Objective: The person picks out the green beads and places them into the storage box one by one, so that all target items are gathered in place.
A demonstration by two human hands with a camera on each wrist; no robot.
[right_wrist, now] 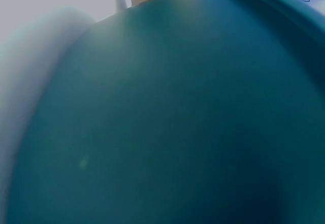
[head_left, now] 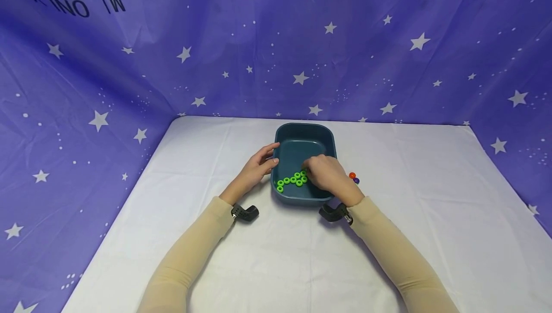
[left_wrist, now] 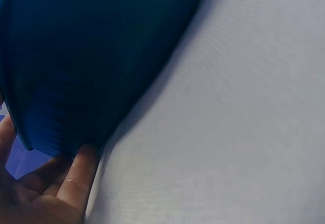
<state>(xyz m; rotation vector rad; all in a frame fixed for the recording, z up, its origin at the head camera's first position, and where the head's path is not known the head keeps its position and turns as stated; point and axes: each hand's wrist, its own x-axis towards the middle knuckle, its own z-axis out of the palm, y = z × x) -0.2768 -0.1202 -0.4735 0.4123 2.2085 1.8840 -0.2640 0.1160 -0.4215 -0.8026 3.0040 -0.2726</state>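
A dark teal rectangular tub [head_left: 302,201] stands on the white cloth, with several small bright green rings [head_left: 293,179] in a loose branching row on its floor at the near left. My left hand [head_left: 257,168] rests against the tub's left side, thumb and fingers spread along the outer wall; the left wrist view shows the fingertips [left_wrist: 84,163] touching that wall. Inside the tub, my right hand [head_left: 324,171] reaches down with bent fingers and pinches a green ring at the row's right end, largely hidden by the fingers. The tub's near outer wall [right_wrist: 152,97] fills the right wrist view.
An orange bead [head_left: 352,175] and a dark blue bead [head_left: 356,181] lie on the cloth right of the tub, close to my right wrist. Black wrist cameras [head_left: 245,213] sit on both wrists. Purple star-printed fabric [head_left: 276,54] walls the table at the back and sides.
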